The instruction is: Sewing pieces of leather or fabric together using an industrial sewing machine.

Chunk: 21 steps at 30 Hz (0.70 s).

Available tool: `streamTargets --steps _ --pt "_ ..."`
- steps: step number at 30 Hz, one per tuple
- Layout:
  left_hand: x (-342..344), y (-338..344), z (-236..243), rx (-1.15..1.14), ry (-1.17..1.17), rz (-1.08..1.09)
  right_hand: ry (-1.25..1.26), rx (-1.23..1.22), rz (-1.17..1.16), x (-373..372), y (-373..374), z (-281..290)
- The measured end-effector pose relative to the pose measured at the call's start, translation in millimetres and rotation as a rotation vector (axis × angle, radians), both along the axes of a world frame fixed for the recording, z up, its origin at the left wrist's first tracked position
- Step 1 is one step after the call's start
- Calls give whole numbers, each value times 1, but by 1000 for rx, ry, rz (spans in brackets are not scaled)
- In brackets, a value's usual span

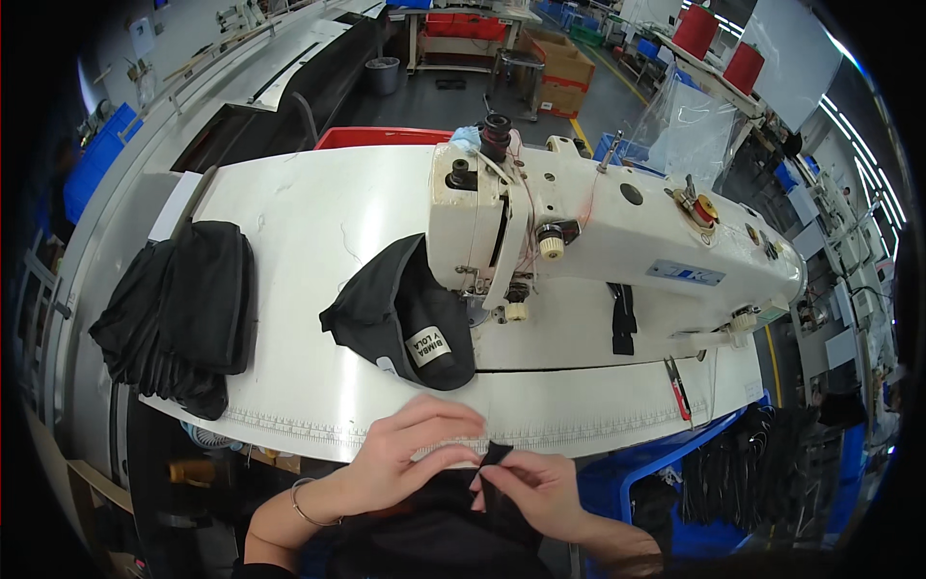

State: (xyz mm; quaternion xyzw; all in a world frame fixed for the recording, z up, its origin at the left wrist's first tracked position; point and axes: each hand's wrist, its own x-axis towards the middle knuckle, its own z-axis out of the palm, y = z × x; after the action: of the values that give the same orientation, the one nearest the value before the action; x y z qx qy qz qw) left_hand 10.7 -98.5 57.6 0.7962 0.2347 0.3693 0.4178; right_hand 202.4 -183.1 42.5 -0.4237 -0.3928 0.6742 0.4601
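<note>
— Looking down at the counter, what did you see in the hands?

— Both hands were at about six o'clock, at the near edge. The left hand had its grip closed on a small black fabric piece, thumb and fingers pinching it from the left. The right hand pinched the same piece from the right side, so the two grips touched it together, just above a bigger mass of black cloth on the lap.

— And which step was that, in your opinion?

— I judged it was the preparing step: folding or aligning the small piece before sewing. It was not yet under the needle. The white sewing machine stood at about one o'clock from the hands, and another black garment with a label lay under its head, at twelve o'clock.

— What did the next move call for?

— I think it needed keeping the edges matched in both grips while carrying the piece up to the presser foot. A pile of black fabric waited at ten o'clock, and red-handled snips lay at three o'clock.
</note>
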Motion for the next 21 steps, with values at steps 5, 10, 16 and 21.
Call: streamTargets --steps 5,10,16,21 --pt "29 16 -23 825 766 266 -298 103 -75 18 43 -8" --pt "2 63 -18 784 788 223 -1231 1148 83 43 93 -41" --pt "12 103 -10 345 501 318 -1443 1333 175 36 140 -47" --pt "26 93 -14 1048 640 254 -1370 1308 118 41 152 -54"
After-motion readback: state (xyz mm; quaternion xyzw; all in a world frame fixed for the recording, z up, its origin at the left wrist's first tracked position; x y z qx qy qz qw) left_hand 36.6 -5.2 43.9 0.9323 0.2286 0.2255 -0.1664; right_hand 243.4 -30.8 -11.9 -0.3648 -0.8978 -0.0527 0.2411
